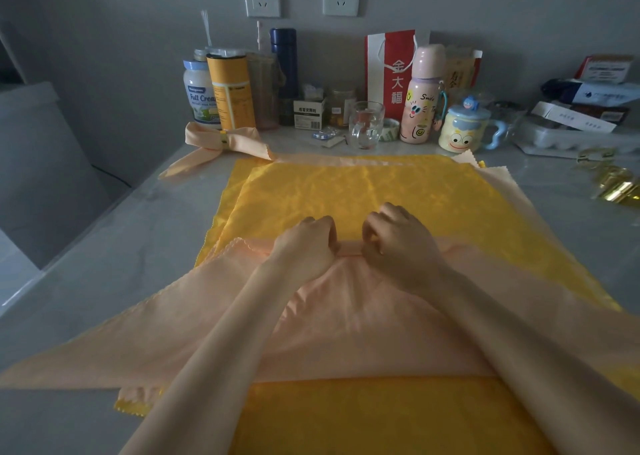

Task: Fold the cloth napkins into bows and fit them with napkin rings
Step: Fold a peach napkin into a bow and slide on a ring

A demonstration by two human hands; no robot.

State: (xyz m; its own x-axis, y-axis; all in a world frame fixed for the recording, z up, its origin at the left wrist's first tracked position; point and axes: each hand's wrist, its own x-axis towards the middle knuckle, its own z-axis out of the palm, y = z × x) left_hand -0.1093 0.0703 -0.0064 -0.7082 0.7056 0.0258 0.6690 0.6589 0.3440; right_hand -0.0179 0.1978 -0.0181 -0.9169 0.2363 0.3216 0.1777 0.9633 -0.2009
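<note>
Now, far left: a finished peach bow (221, 139), ringed, sits near the table's (104, 247) back edge. Centre: the peach napkin (346, 316) lies over yellow napkins (363, 191), long axis left-to-right, its broad body on the person's side of the hands. Left hand (306, 243) and right hand (398, 243) sit side by side at its far edge, fingers curled, each pinching the narrow folded band; neither is nearer. Likely the next fold runs along that band. Far right: gold napkin rings (616, 181), well apart, on the right hand's side.

The peach napkin (363, 323) is matt, smooth-woven cloth with zigzag-cut edges. Beneath it, yellow napkins (346, 191): cloth with faint satin sheen. Under both, countertop (121, 233): smooth, marble-patterned, slightly glossy. Right of the peach napkin, napkin rings (616, 186): shiny gold finish.
</note>
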